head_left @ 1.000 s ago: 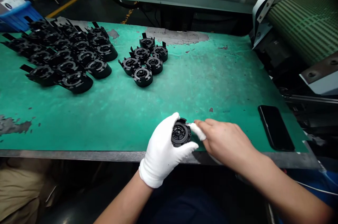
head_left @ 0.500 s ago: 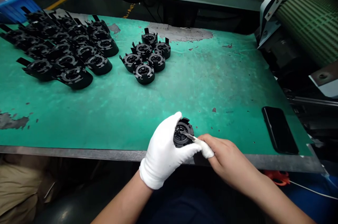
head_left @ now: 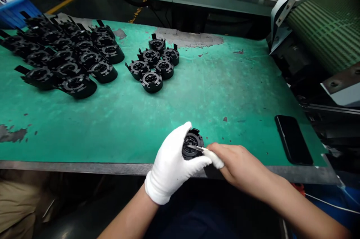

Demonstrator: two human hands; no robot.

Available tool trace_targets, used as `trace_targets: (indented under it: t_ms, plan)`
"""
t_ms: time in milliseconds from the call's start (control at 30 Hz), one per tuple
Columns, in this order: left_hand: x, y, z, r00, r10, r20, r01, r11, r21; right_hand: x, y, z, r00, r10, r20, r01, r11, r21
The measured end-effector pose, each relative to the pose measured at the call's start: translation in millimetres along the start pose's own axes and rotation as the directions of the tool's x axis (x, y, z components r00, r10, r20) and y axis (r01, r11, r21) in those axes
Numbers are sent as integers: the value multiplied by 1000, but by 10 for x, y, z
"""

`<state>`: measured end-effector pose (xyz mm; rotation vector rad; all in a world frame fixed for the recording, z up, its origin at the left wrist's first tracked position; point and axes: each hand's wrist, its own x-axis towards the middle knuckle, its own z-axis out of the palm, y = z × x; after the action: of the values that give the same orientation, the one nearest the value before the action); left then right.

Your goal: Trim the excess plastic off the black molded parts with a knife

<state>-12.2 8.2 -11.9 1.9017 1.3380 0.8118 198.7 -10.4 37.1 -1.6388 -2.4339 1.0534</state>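
Note:
My left hand, in a white glove, grips a round black plastic part over the table's front edge, thumb and fingers around its sides. Ring-shaped ribs show on the face of the part. My right hand is bare except for a white covering on the thumb, and it is closed on a slim knife. The blade's pointed tip lies over the middle of the part; whether it touches cannot be made out. Most of the knife's handle is hidden in the fingers.
Several similar black housings stand in a small group mid-table, and a larger cluster is at the left. A black phone lies at the right. Beyond it rises a green conveyor belt. A blue bin is at the far left.
The view has shifted slightly. The knife blade lies at a flatter angle across the part's face. Both hands keep their hold.

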Motion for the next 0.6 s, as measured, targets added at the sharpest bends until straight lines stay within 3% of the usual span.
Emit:
trace_targets:
  t_ms: [100, 433, 600]
  plan:
    - [-16, -27, 16, 1000, 23, -5, -23, 1000, -4, -9, 13, -63, 999, 24, -21, -25, 999, -26]
    - [-19, -45, 18, 998, 66, -14, -65, 998, 16, 99, -44, -296, 994, 6, 110, 24, 963, -267]
    - [-25, -61, 27, 990, 129, -50, -126, 991, 45, 116, -60, -351, 989, 8, 147, 37, 954, -297]
